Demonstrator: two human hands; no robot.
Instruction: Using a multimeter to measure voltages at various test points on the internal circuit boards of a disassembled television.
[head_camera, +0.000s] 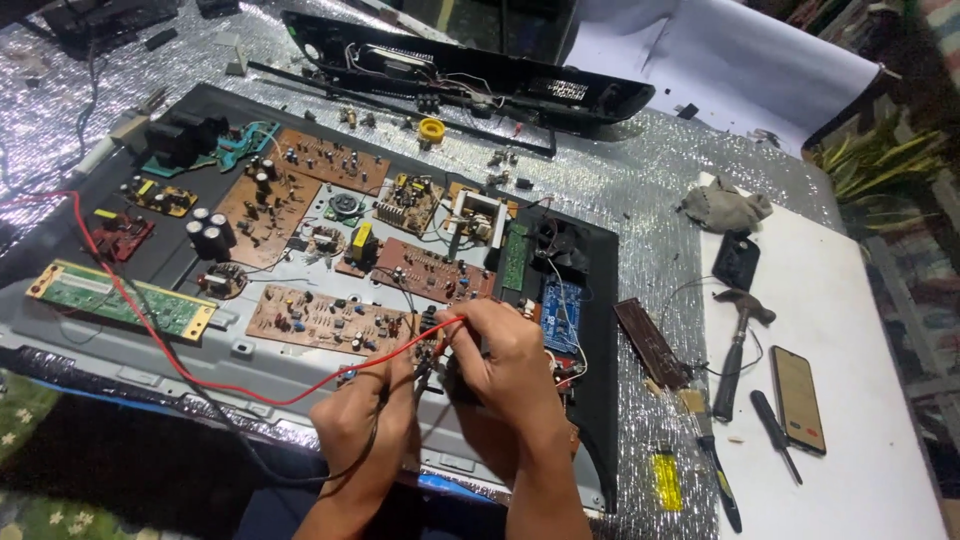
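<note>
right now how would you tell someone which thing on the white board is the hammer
Start at the white board on the right side of the foil-covered table. Near its left edge, below a small black case, lies the hammer, head up. Unlike the flat phone and the slim dark screwdriver beside it, it has a metal claw head.

The right hand hides whatever its fingers pinch. The left hand covers the probe tips. Both forearms run off the bottom edge. Board parts are too small to tell.

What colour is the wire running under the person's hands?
Red wire, seen best in the head view, passing by the left hand and right hand.
</note>
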